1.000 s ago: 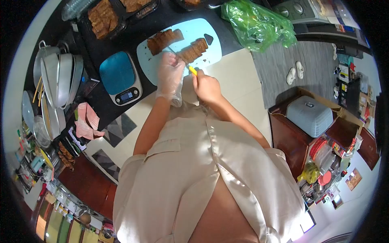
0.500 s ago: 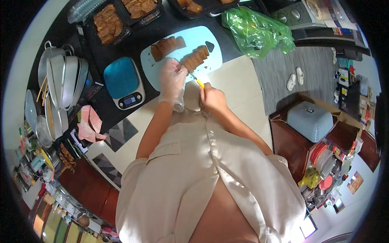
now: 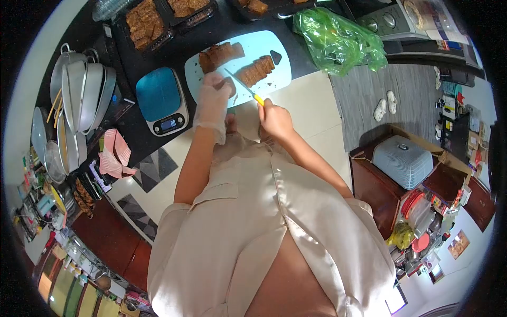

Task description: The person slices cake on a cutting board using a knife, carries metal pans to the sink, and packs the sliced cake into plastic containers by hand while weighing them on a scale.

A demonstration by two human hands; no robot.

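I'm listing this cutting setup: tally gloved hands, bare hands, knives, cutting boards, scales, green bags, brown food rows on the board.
Gloved left hand: 1
Bare right hand: 1
Knife: 1
Cutting board: 1
Scale: 1
Green bag: 1
Food rows: 2
Total: 8

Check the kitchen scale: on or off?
On. The kitchen scale has its display lit, with pale digits showing on the panel beside the blue platform.

lt aqua cutting board [image 3: 278, 76], dk brn food slices [image 3: 256, 71], yel knife handle [image 3: 259, 99], teal-topped kitchen scale [image 3: 158, 95] w/ blk panel, see-thru grn plastic bag [image 3: 338, 42], milky-clear glove [image 3: 210, 108], pink cloth [image 3: 114, 155], cream shirt [image 3: 237, 222], blk/gry triangle-print floor mat [image 3: 157, 170]
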